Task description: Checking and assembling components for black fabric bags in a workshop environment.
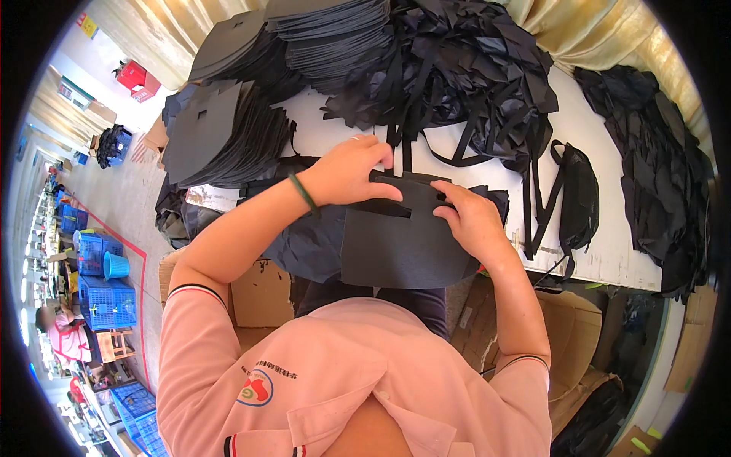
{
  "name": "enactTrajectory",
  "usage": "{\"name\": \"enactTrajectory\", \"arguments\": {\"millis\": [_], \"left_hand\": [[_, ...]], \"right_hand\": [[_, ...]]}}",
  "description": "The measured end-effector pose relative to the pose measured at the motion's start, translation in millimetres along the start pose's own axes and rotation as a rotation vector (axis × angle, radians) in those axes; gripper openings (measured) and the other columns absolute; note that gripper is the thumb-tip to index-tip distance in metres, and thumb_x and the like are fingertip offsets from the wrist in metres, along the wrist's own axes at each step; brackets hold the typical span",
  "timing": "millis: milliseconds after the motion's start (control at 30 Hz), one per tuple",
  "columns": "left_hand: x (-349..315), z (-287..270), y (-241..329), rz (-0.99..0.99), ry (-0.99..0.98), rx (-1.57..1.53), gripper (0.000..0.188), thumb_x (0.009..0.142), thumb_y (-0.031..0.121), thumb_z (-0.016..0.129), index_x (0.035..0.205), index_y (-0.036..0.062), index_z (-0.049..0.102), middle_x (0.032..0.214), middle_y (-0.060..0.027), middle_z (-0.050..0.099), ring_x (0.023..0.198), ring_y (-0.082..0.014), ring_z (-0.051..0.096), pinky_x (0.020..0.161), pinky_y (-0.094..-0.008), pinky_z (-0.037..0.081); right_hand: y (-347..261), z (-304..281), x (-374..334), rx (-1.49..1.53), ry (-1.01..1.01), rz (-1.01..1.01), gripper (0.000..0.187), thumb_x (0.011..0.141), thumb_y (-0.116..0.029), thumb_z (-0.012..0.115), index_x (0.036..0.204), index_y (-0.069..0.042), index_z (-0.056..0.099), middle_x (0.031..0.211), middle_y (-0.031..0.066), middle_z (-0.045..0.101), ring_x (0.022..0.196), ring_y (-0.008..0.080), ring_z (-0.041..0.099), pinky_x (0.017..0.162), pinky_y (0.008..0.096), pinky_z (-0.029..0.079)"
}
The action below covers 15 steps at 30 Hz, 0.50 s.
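Note:
A flat black panel with rounded lower corners and a notched slot near its top lies in front of me, its lower part over my lap. My right hand grips the panel's upper right edge between thumb and fingers. Just above the panel's left part, my left hand has its thumb stretched out, apart from the bent fingers, with nothing visible between them. Black straps run down from the heap to the panel's top, close beside the left fingertips. Dark fabric lies under my left forearm.
Stacks of black panels stand at the left and back of the white table. A heap of black fabric pieces with straps fills the back. A black pouch and another dark pile lie right. Cardboard boxes stand below.

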<state>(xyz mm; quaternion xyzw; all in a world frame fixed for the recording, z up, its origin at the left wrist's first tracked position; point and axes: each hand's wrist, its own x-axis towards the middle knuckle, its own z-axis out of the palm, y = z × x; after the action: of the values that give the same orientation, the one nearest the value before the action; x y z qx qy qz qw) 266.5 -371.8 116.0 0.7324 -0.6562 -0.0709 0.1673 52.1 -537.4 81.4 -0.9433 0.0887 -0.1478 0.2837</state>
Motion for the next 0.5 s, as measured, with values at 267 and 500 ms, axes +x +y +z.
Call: {"name": "enactTrajectory", "arguments": {"millis": [267,500], "left_hand": [[37.4,8.4,1.0,-0.132,-0.707,-0.605,0.043,0.08,0.019,0.077,0.114,-0.0028,0.064,0.099,-0.011,0.071,0.088,-0.0176,0.065,0.082,-0.0309,0.05],[35.3,21.7,5.1,-0.136,-0.704,-0.736,0.036,0.082,0.008,0.073,0.116,-0.0005,0.063,0.103,-0.0108,0.07,0.091,-0.017,0.064,0.084,-0.0312,0.051]], "right_hand": [[-26.6,-11.6,0.2,-0.048,0.103,-0.146,0.035,0.081,-0.009,0.069,0.115,-0.009,0.062,0.09,0.0101,0.066,0.081,0.0301,0.066,0.069,0.0375,0.053],[-3.2,-40.6,16.6,-0.051,0.133,-0.217,0.035,0.078,0.002,0.066,0.113,-0.002,0.063,0.1,0.0142,0.066,0.093,0.032,0.063,0.083,0.037,0.051]]}}
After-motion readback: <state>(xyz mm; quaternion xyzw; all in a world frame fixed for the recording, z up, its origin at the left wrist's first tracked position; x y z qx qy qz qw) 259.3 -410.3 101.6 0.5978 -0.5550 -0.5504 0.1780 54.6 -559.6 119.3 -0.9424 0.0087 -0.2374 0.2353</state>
